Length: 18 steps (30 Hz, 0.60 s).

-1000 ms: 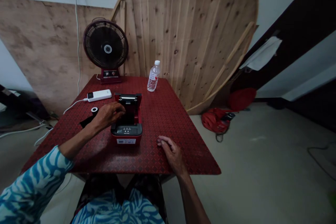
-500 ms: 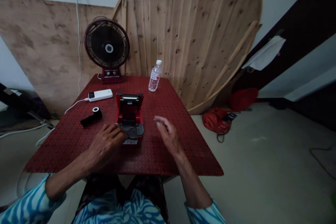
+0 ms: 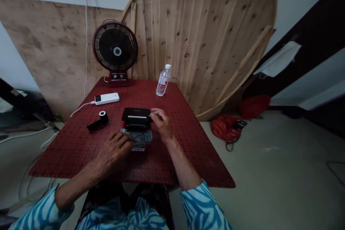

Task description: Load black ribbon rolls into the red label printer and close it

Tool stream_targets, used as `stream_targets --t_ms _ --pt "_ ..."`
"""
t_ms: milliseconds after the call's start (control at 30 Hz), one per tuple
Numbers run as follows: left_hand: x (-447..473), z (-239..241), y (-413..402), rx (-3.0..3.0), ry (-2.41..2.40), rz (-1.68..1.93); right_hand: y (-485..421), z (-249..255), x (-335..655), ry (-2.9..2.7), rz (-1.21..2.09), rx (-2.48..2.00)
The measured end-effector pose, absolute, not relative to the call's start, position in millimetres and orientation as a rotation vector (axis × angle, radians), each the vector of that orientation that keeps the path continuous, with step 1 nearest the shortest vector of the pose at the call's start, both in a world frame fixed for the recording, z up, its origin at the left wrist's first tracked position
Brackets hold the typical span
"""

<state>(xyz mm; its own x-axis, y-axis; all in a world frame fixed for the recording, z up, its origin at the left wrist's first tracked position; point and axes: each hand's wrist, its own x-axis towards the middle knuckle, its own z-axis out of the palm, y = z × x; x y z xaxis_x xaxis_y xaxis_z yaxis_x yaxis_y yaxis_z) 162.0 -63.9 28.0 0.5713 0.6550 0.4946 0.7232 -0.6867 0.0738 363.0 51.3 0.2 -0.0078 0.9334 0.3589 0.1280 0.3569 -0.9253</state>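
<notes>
A small red and black printer (image 3: 149, 137) stands near the front middle of the table, its black lid (image 3: 137, 112) partly lowered. My right hand (image 3: 164, 126) has its thumb and fingers closed on the lid's right corner. A dark, shiny strip (image 3: 139, 139) lies over the printer's front edge. My left hand (image 3: 116, 149) is at the strip's left side, fingers bent and closed on it; the fingertips are partly hidden. To the left lies a black roll (image 3: 103, 116) with a white core, its loose tail stretched out on the table.
A white power bank (image 3: 107, 98) with a cable lies at the left. A clear plastic bottle (image 3: 162, 82) stands at the back, and a dark red fan (image 3: 115, 48) at the back left. The patterned red table (image 3: 183, 151) ends close to my body. A red bag (image 3: 223, 128) is on the floor.
My right hand has moved from beside the printer to its lid. The lid, which stood upright, has swung forward and down. My left hand stays at the strip.
</notes>
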Motion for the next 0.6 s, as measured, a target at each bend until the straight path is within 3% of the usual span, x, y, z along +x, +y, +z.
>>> stream_targets --t_ms 133,300,433,600 --pt "155.6 25.8 -57.7 -2.758 -1.295 -1.003 31.3 -15.3 359.5 -1.343 1.011 -1.01" --pt "146.5 20.4 -17.8 -2.202 -2.213 -2.076 28.5 -23.8 352.3 -1.17 1.165 -0.986" --pt "151.3 12.2 6.5 -1.94 -2.566 -2.675 27.6 -23.4 353.2 -1.185 1.168 -1.006" --pt "154.5 0.8 10.1 -1.917 -2.526 -2.858 26.2 -26.2 350.2 -1.219 1.146 -1.026"
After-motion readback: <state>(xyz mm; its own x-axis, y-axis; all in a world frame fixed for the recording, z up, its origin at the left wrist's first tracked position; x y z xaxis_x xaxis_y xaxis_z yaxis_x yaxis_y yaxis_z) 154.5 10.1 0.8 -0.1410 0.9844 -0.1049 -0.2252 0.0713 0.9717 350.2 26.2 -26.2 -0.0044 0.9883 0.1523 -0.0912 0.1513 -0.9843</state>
